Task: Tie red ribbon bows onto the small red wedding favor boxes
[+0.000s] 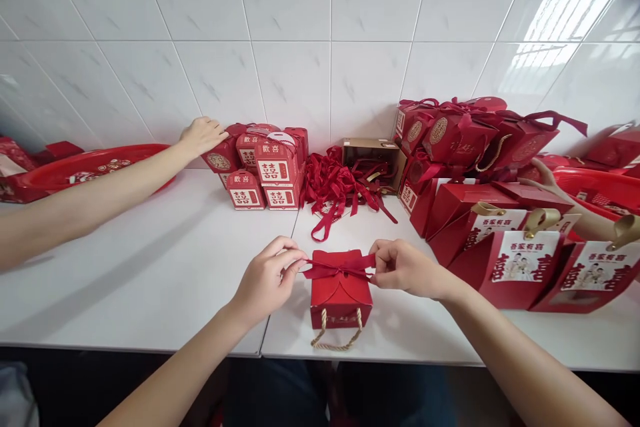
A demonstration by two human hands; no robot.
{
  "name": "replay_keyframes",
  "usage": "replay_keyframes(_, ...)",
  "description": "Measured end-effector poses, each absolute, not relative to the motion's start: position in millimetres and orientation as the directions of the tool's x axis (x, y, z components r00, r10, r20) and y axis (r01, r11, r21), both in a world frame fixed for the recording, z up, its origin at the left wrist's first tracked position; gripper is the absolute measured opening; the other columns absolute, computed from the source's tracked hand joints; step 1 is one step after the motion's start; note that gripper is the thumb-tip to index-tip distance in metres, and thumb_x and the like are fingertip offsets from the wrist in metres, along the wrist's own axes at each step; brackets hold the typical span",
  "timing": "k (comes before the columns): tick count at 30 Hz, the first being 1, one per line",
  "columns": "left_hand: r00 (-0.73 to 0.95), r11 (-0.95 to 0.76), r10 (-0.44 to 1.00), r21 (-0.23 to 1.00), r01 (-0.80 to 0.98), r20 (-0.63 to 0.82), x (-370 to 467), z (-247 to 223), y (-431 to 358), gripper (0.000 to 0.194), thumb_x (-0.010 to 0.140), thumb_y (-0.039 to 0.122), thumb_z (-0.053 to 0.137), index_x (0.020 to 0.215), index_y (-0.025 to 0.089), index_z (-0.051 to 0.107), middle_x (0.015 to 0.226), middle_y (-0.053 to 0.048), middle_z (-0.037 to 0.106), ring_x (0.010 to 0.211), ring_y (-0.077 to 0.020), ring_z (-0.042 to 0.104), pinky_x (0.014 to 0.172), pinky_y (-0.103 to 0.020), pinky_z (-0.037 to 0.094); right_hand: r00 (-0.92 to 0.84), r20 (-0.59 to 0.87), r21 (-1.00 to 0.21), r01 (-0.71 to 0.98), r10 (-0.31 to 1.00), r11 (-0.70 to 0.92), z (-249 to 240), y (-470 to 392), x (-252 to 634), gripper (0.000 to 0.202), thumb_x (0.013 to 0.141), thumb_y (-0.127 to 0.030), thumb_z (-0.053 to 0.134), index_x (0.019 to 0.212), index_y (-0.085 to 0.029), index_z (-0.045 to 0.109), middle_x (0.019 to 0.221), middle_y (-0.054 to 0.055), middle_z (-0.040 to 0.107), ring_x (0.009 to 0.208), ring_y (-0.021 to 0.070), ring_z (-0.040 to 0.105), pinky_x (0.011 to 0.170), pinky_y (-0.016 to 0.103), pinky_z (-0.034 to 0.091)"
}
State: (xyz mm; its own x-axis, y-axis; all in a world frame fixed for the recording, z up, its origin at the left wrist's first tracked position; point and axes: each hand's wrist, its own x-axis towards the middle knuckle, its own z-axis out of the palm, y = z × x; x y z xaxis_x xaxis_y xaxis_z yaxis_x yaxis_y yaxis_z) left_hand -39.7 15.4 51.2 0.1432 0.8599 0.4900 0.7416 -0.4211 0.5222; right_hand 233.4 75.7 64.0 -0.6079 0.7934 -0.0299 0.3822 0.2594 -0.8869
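Observation:
A small red gift box (341, 310) stands on the white table before me, its gold rope handle (337, 347) hanging down the near side. Across its top runs a dark red ribbon (340, 269), crossed or knotted in the middle. At the left, my left hand (270, 275) pinches one side of the ribbon between thumb and fingers. My right hand (404, 268) grips the ribbon's other side at the box's right edge. Both hands are closed, with the ribbon stretched between them. Whether the knot is tight I cannot tell.
Behind the box lie a heap of loose red ribbons (327, 180) and an open cardboard box (375, 153). Stacked red gift boxes (280, 163) stand left; more boxes (460, 133) and bags (525, 267) fill the right. Another person's hand (204, 137) touches the left stack; another arm (580, 207) reaches in right.

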Motion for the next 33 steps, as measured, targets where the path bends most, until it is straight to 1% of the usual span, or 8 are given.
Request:
replay_keyframes(6,0.058,-0.348,0.916,0.717,0.604,0.396,-38.4,43.1,13.2,0.015,0.091,0.026,0.054,0.091,0.023,0.069,0.103,-0.009,0.069,0.094,-0.0222,0.067,0.069,-0.026,0.055,-0.601,0.085,-0.827,0.403,0.795,0.393,68.0,69.8,241.5,0.016,0.077,-0.032,0.071,0.081,-0.019,0.062,0.104,0.006,0.062,0.09,0.0193,0.061,0.077,0.033,0.052)
replay_keyframes(9,0.037,-0.289,0.947,0.796,0.532,0.32,-34.1,34.9,12.5,0.016,0.09,0.027,0.057,0.103,0.023,0.066,0.108,-0.008,0.07,0.094,-0.0226,0.069,0.076,-0.03,0.057,-0.641,0.167,-0.801,0.354,0.749,0.482,75.0,60.9,239.3,0.069,0.07,-0.045,0.081,0.129,-0.026,0.051,0.138,0.011,0.051,0.124,0.0272,0.052,0.1,0.043,0.048)
replay_keyframes(12,0.08,-0.333,0.935,0.778,0.532,0.346,-21.0,25.4,13.8,0.024,0.089,0.022,0.054,0.112,0.024,0.063,0.114,-0.008,0.069,0.097,-0.0231,0.069,0.08,-0.033,0.058,-0.734,0.068,-0.675,0.465,0.675,0.573,81.7,53.6,224.6,0.108,0.061,-0.04,0.087,0.151,-0.025,0.029,0.154,0.017,0.032,0.143,0.0367,0.029,0.113,0.053,0.034)
replay_keyframes(18,0.117,-0.378,0.919,0.757,0.533,0.377,-2.2,11.2,16.9,0.045,0.094,0.027,0.048,0.138,0.028,0.041,0.129,-0.01,0.059,0.1,-0.0212,0.067,0.079,-0.036,0.059,-0.725,-0.106,-0.545,0.615,0.681,0.57,107.0,56.4,219.3,0.112,0.059,-0.026,0.079,0.154,-0.007,0.022,0.144,0.024,0.043,0.133,0.0383,0.041,0.106,0.049,0.043)
replay_keyframes(23,0.082,-0.273,0.958,0.785,0.556,0.275,-18.6,8.2,13.9,0.049,0.095,0.038,0.049,0.14,0.033,0.031,0.137,-0.011,0.05,0.1,-0.0215,0.065,0.065,-0.03,0.058,-0.575,0.276,-0.507,0.594,0.77,0.625,185.4,79.0,296.7,0.084,0.062,-0.015,0.071,0.141,-0.021,0.046,0.137,0.012,0.053,0.124,0.0348,0.051,0.105,0.049,0.044)
replay_keyframes(27,0.019,-0.185,0.978,0.816,0.548,0.209,-30.1,8.9,11.2,0.051,0.092,0.045,0.051,0.138,0.032,0.033,0.137,-0.012,0.048,0.096,-0.0228,0.064,0.048,-0.023,0.05,-0.42,0.323,-0.425,0.736,0.848,0.526,240.4,125.0,363.1,0.081,0.066,-0.006,0.058,0.144,-0.018,0.041,0.129,0.012,0.059,0.11,0.0332,0.061,0.091,0.048,0.051)
replay_keyframes(30,-0.02,-0.161,0.979,0.825,0.542,0.204,-34.7,9.9,11.4,0.05,0.092,0.046,0.05,0.137,0.032,0.034,0.135,-0.011,0.048,0.093,-0.0212,0.064,0.049,-0.023,0.051,-0.326,0.329,-0.159,0.906,0.886,0.392,242.0,163.7,389.8,0.075,0.066,-0.005,0.063,0.139,-0.019,0.05,0.141,0.014,0.052,0.131,0.0433,0.045,0.105,0.063,0.037)
replay_keyframes(33,0.018,-0.171,0.979,0.768,0.618,0.203,-40.4,10.1,21.5,0.046,0.093,0.043,0.049,0.135,0.031,0.037,0.133,-0.01,0.051,0.095,-0.0211,0.065,0.054,-0.025,0.054,-0.252,0.361,-0.074,0.952,0.898,0.296,221.3,181.5,397.1,0.078,0.065,-0.008,0.069,0.14,-0.016,0.049,0.15,0.02,0.042,0.139,0.0513,0.03,0.108,0.072,0.025)
